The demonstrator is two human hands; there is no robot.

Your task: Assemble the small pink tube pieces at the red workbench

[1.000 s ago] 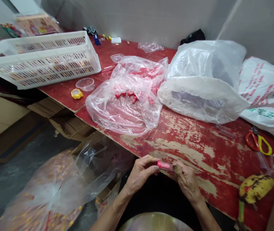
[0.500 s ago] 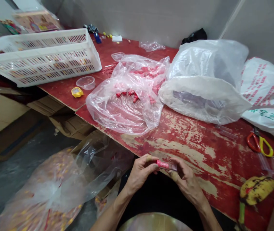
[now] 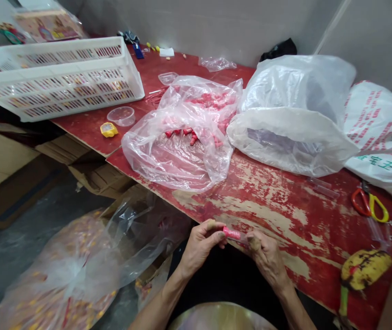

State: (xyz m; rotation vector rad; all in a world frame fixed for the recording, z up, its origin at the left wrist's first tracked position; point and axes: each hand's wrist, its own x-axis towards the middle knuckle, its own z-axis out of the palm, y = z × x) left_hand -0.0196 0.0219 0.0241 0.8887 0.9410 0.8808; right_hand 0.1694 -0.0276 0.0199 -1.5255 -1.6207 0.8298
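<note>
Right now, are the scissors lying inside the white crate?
No, the scissors lie on the red table, far from the white crate.

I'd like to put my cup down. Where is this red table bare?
Barest: the worn strip of table between the clear bag of pink pieces, the white bag, the scissors, and the left hand and right hand gripping a pink tube. Crowded behind, with bags and a crate.

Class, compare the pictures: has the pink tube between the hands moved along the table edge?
No. The pink tube stays between the left hand and right hand, beside the same worn patch of the table.
</note>
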